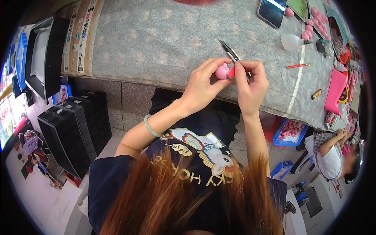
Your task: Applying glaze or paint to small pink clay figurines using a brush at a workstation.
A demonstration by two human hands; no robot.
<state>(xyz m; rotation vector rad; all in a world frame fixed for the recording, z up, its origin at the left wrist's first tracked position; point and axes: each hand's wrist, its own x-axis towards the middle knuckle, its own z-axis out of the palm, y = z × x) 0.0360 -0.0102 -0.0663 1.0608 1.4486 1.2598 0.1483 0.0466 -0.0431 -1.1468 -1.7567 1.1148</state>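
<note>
My left hand [199,87] is closed round a small round pink figure [222,71] with fine dark marks on it, held between thumb and fingers just above the table's near edge. Fingers pinched together, my right hand [251,86] holds a small flat red piece [231,72] against the figure's right side. A slim black tool with a pointed tip [229,50] runs behind my right fingers. Its lower end is partly covered, and I cannot tell whether that hand touches it.
Grey cloth covers the table [149,43]. To the right are a phone [271,11], a squeeze bottle [291,42], a red-handled brush [299,65], pink pieces [319,20] and a pink holder [335,92]. Black cases [74,129] stand left; another person [329,154] sits at right.
</note>
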